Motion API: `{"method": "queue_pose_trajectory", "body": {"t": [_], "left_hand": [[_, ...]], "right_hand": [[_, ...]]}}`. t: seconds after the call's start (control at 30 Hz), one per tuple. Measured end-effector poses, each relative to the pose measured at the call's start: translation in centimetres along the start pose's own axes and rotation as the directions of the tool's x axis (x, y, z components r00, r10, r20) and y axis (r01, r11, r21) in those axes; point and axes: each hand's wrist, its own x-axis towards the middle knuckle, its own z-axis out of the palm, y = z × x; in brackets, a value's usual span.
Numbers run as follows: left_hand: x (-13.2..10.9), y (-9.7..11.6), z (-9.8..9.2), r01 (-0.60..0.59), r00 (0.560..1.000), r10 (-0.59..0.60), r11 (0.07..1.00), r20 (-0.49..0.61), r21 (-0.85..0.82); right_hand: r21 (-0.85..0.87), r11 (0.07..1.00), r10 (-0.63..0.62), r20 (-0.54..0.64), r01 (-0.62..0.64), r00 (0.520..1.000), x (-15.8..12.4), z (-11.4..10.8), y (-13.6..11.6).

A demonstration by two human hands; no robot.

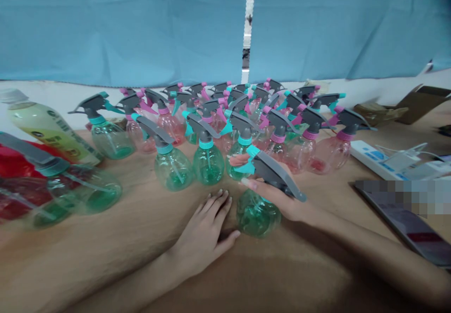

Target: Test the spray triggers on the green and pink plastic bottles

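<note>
My right hand (278, 195) is wrapped around the neck of a green spray bottle (257, 216) with a grey and turquoise trigger head. This bottle stands upright, or nearly so, in front of the others. My left hand (211, 228) lies palm down on the wooden table (141, 247), fingers stretched out, just left of that bottle and holding nothing. Close behind the hands are more green spray bottles (208, 165) with turquoise collars. Pink spray bottles (299, 153) with pink collars stand to the right and farther back.
At the left are blurred spray bottles (102, 188), a red object (21, 162) and a tilted large bottle (52, 125) with a white cap. A power strip (373, 160), a dark flat device (405, 223) and a cardboard box (423, 101) lie right. Blue cloth (141, 26) hangs behind.
</note>
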Motion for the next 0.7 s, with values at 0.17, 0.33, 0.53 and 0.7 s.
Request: {"method": "queue_pose_trajectory", "body": {"t": [0.17, 0.33, 0.53, 0.7], "left_hand": [[0.08, -0.04, 0.00, -0.006, 1.000, 0.006, 1.000, -0.003, -0.002], [0.09, 0.01, -0.08, 0.000, 1.000, 0.000, 1.000, 0.000, 0.008], [-0.01, 0.01, -0.03, -0.001, 1.000, 0.001, 1.000, -0.013, -0.003], [-0.01, 0.04, -0.09, 0.007, 1.000, -0.007, 1.000, -0.003, -0.007]], "right_hand": [[-0.001, 1.000, 0.018, 0.002, -0.018, 1.000, 0.06, 0.02, -0.14], [0.014, 1.000, 0.001, -0.005, -0.001, 1.000, 0.07, 0.04, 0.08], [0.039, 0.999, -0.006, 0.010, 0.006, 1.000, 0.05, 0.04, -0.02], [0.014, 1.000, 0.006, 0.013, -0.007, 1.000, 0.04, 0.06, -0.22]]}}
